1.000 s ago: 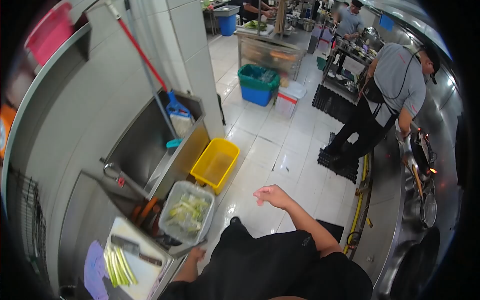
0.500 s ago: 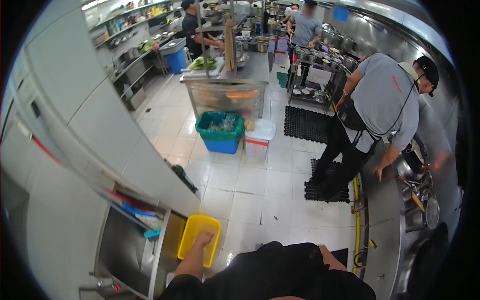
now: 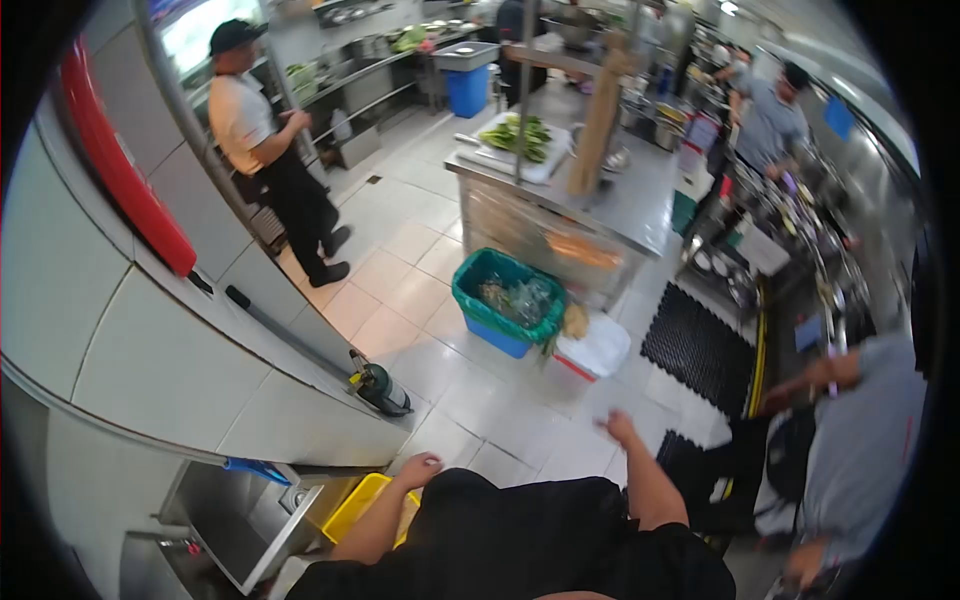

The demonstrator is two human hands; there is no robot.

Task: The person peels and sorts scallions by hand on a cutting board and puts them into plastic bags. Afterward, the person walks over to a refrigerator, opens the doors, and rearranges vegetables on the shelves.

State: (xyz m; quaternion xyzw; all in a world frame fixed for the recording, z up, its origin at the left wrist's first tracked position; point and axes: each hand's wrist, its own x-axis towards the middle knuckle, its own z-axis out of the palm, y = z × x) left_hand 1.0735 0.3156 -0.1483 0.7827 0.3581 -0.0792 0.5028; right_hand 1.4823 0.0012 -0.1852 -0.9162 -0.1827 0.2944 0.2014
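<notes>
The yellow tub [image 3: 352,503] sits in the lower L of the frame, on the floor beside the steel sink [image 3: 228,510], partly hidden by my L forearm. My L hand [image 3: 420,468] is up & to the R of it, nr the tub but apart from its rim, I'd say. Fingers are part-curled, nothing visible in them; can't tell how tightly they're closed. My R hand [image 3: 617,427], lower centre-R, is a bit blurred, open w/ fingers loosely spread, nothing seen in it, well apart from the tub. Main risk, as I judge it: a leg or foot clips the tub, b/c it's low, close to me & half out of sight under my arm. My L arm cld also catch the sink edge if I swing it wide. On the R, a co-worker in grey [image 3: 870,440] is close in the lower R, so a careless turn or a step back by either of us cld mean a bump. Further out, the green-lined bin [image 3: 497,338] & white-lidded box [image 3: 596,345] stand mid-frame on glossy tile [image 3: 510,430]; hurrying there cld mean a slip or a stubbed foot. Leafy greens [image 3: 520,137] lie on a board at top centre; another person [image 3: 242,115] stands upper L, w/ hands up in front.
</notes>
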